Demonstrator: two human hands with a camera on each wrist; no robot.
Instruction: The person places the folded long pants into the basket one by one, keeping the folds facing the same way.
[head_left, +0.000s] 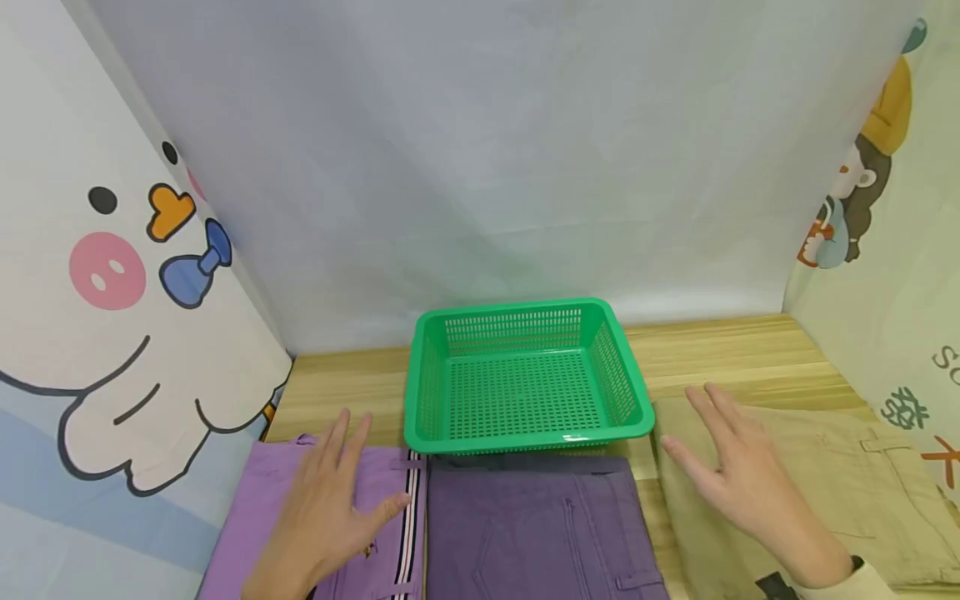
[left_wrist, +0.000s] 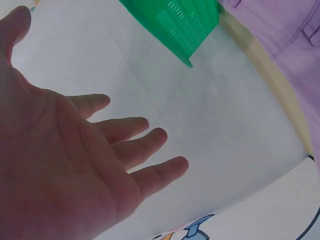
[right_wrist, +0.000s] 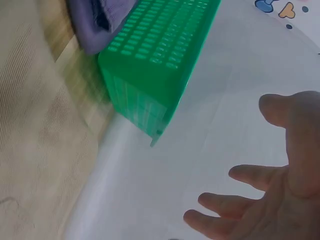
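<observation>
In the head view my left hand [head_left: 322, 508] hovers over folded light-purple pants [head_left: 255, 500] with a striped side band, its fingers extended and thumb spread. My right hand [head_left: 757, 483], also with straight fingers, is over folded khaki pants [head_left: 847, 475] on the right. Neither hand holds anything. Between them lie folded dark-purple pants [head_left: 525, 525] with seams and a belt loop showing. Behind these stands a green plastic basket [head_left: 528, 442] with slotted walls and a bare mesh bottom. Both wrist views show spread fingers with the basket beyond them.
All of it rests on a wood-grain tabletop [head_left: 345, 383]. A pale cloth backdrop [head_left: 510, 167] rises behind the basket. Printed cloth panels stand at both sides, a white cartoon figure [head_left: 180, 350] on the left and a small cartoon person [head_left: 855, 192] on the right.
</observation>
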